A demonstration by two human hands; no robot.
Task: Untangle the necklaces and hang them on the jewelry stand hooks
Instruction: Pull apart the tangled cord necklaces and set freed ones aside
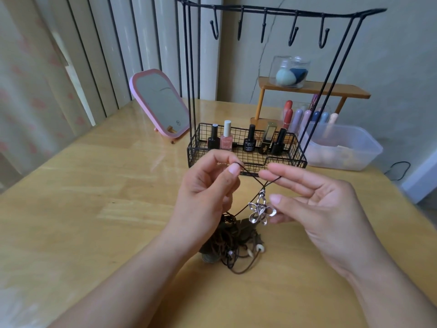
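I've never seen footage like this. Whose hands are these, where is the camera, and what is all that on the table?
No machine here: a person wears a wide-angle camera on the head, looking down at their own hands. The left hand and right hand each pinch a thin dark cord carrying a silver flower pendant. Below it a tangled pile of necklaces lies on the wooden table. Behind stands a black wire jewelry stand with bare hooks and nail polish bottles in its basket. A pink mirror stands to the left.

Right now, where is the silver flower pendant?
In the head view, centre frame, the silver flower pendant hangs on a dark cord between both hands, beside the right hand, above the tangled necklaces.
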